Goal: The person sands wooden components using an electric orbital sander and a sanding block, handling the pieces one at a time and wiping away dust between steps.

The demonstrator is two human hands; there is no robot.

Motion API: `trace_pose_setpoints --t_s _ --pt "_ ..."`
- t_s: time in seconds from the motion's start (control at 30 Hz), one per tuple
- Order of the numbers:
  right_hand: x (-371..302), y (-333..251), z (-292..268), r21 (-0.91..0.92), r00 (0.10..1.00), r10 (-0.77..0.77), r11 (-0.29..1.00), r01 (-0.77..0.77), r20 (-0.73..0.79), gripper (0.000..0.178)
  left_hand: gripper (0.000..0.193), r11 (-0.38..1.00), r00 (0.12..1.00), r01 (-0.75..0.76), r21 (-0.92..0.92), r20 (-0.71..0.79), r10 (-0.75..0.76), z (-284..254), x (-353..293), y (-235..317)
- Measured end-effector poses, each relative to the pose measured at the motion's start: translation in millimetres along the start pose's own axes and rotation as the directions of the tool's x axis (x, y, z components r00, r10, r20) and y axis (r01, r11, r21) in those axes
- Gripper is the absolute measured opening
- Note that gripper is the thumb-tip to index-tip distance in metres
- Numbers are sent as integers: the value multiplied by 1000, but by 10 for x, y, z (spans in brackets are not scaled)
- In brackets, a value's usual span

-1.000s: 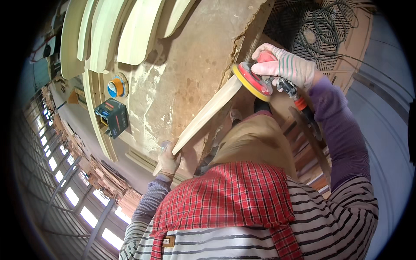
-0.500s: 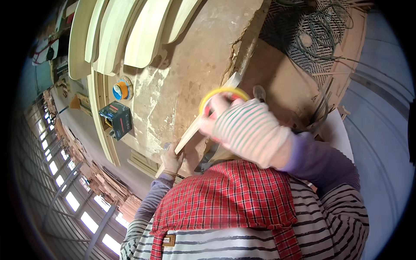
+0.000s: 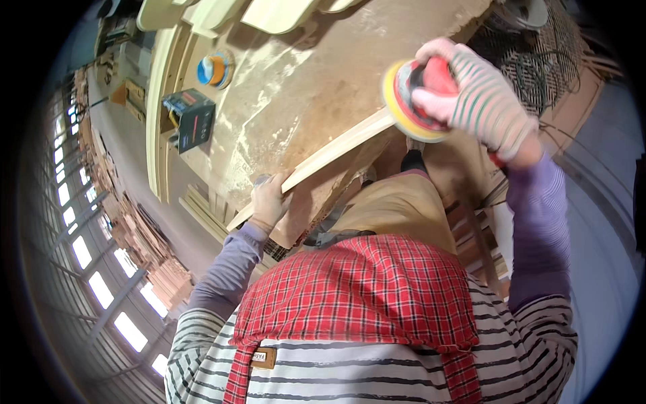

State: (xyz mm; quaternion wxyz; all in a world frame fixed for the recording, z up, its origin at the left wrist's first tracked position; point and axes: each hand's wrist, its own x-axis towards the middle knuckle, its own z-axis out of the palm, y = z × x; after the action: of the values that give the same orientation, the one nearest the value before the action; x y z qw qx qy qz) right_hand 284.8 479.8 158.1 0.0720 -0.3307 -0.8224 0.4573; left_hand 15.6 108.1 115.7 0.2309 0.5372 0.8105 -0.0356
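Observation:
My right hand (image 3: pixel 481 97), in a striped work glove, is closed round the red top of a round orbital sander (image 3: pixel 412 87) with a yellow pad. The sander is tilted at the far end of a long pale wooden strip (image 3: pixel 343 145), and its pad is against or just beside the wood; which, I cannot tell. My left hand (image 3: pixel 270 200), in a pale glove, grips the strip toward its near left end. The strip lies slantwise along the near edge of the worktable (image 3: pixel 316 87).
Several curved pale wooden pieces (image 3: pixel 279 15) lie at the far side of the table. An orange and blue round container (image 3: pixel 214 70) and a dark open box (image 3: pixel 192 120) stand at the left. A coiled hose (image 3: pixel 555 84) lies over a slatted surface at the right.
My right hand has carried the sander up and to the right, toward the strip's far end, and tilted it. My left hand keeps its hold on the strip. The whole view has shifted.

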Motion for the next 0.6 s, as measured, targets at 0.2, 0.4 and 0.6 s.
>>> trace_pose_setpoints --t_s 0.2,0.4,0.6 --pt "-533 -1242 1079 -443 966 -190 861 249 174 20 39 998 999 47 -46 19 -46 -30 88 106" --pt "-425 -897 925 -508 999 34 861 -38 -16 45 41 990 993 108 -85 51 -104 36 -525 -687" --pt "-333 -1211 1433 -608 943 -235 793 46 -234 28 45 990 992 126 -66 11 -126 117 -1243 -1517"
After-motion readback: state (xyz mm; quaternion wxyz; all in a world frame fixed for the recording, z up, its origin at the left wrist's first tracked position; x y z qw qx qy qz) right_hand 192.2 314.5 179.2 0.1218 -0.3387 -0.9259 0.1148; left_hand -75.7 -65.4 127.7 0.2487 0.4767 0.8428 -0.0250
